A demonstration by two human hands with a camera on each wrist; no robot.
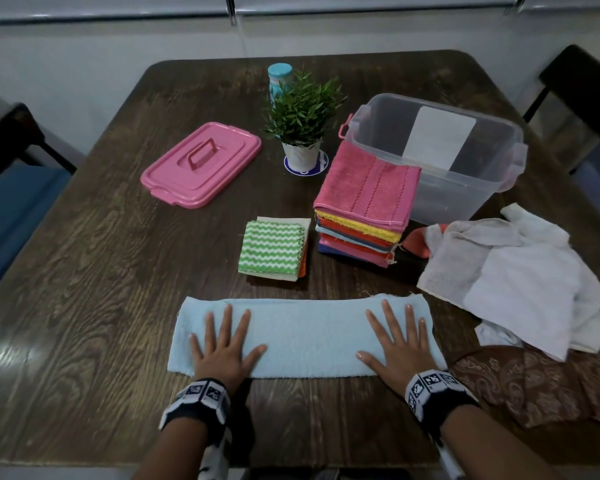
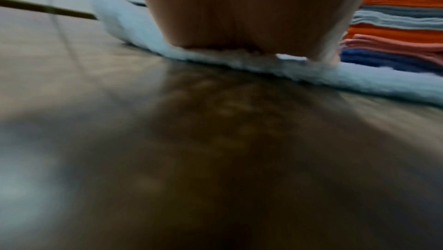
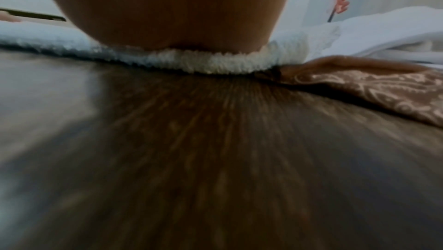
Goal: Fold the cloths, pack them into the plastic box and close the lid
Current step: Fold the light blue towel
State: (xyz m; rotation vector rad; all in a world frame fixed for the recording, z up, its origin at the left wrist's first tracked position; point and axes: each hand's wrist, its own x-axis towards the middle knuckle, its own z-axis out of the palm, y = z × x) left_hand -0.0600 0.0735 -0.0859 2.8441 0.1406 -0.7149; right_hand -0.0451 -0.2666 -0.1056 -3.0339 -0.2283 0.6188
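A light blue cloth [image 1: 305, 336] lies folded into a long strip near the table's front edge. My left hand [image 1: 226, 344] presses flat on its left end with fingers spread, and my right hand [image 1: 397, 341] presses flat on its right end. Both wrist views show a palm heel on the blue cloth [image 2: 374, 81] [image 3: 72, 42]. A stack of folded cloths [image 1: 364, 209] topped by a pink one stands beside the clear plastic box [image 1: 465, 181], which is open. A smaller folded pile with a green zigzag cloth [image 1: 272, 245] sits left of the stack. The pink lid [image 1: 201, 162] lies at the back left.
Crumpled white cloths [image 1: 513, 282] and a brown patterned cloth [image 1: 541, 386] lie at the right. A potted plant [image 1: 302, 123] and a blue-capped bottle [image 1: 279, 77] stand at the back middle. Chairs flank the dark wooden table [image 1: 84, 271].
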